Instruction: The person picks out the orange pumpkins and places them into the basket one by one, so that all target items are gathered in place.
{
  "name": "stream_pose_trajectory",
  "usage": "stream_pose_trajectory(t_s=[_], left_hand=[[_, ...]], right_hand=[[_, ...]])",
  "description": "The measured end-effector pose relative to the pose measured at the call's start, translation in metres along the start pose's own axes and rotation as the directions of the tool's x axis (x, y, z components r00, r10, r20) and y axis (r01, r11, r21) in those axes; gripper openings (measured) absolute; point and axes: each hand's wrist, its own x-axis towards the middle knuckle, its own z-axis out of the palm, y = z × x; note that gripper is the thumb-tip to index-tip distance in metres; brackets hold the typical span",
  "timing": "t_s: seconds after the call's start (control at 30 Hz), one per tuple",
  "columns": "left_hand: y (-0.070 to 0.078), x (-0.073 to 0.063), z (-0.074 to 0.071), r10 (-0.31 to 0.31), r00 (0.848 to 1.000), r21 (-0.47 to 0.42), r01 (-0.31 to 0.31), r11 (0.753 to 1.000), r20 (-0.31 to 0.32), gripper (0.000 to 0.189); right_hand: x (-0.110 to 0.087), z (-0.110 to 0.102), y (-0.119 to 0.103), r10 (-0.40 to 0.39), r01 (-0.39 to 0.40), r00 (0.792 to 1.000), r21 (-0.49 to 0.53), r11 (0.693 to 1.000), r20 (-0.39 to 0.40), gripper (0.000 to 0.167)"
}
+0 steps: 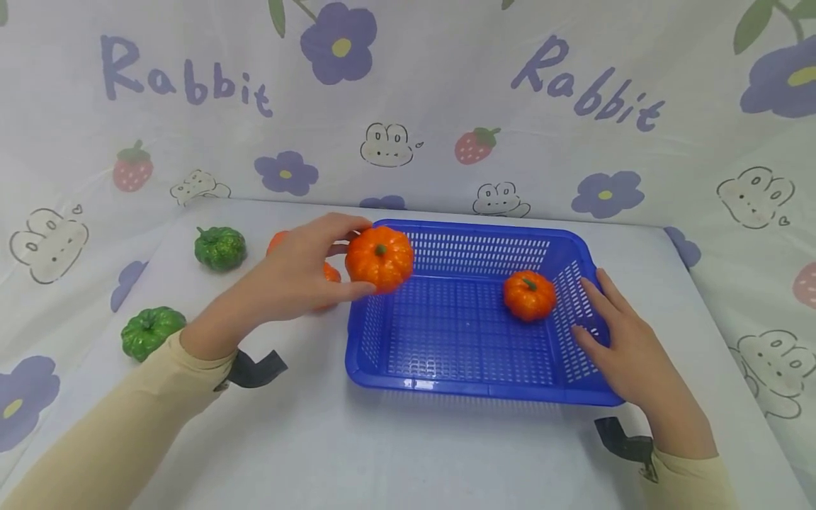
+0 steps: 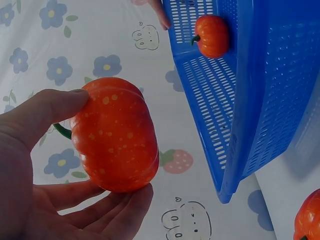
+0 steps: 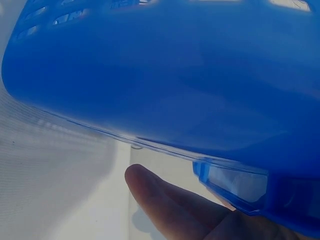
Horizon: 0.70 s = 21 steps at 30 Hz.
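My left hand [image 1: 299,273] grips a small orange toy pumpkin [image 1: 380,259] over the left end of a blue plastic basket [image 1: 472,394]. In the left wrist view the thumb presses beside the green stem and the other fingers support the pumpkin's far side. Inside the basket, toward its right end, sits another orange pumpkin [image 1: 529,295]. At the right end, my right hand [image 1: 627,347] holds the basket's rim, thumb on the inner side. The right wrist view shows a straight finger [image 3: 150,187] beside the basket's wall, with much of that hand hidden.
Two green pumpkins [image 1: 219,248] [image 1: 151,331] lie on the white table [image 1: 440,453] at the left. More orange pumpkins [image 1: 330,275] are partly hidden behind my left hand. A white cloth [image 1: 433,85] printed with rabbits and flowers hangs behind the table.
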Motion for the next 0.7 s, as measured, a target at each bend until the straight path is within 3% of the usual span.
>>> stream_pose_trajectory(t_s=[0.2, 0.7], left_hand=[[0.001, 0.005, 0.001, 0.030, 0.999, -0.001, -0.030, 1.000, 0.029, 0.077], [0.009, 0.018, 0.004, 0.040, 0.997, 0.057, -0.044, 0.997, 0.067, 0.082]], right_hand=[[-0.001, 0.000, -0.001, 0.008, -0.008, 1.000, -0.001, 1.000, 0.008, 0.076], [-0.001, -0.001, 0.001, -0.021, 0.021, 1.000, 0.000, 1.000, -0.016, 0.075]])
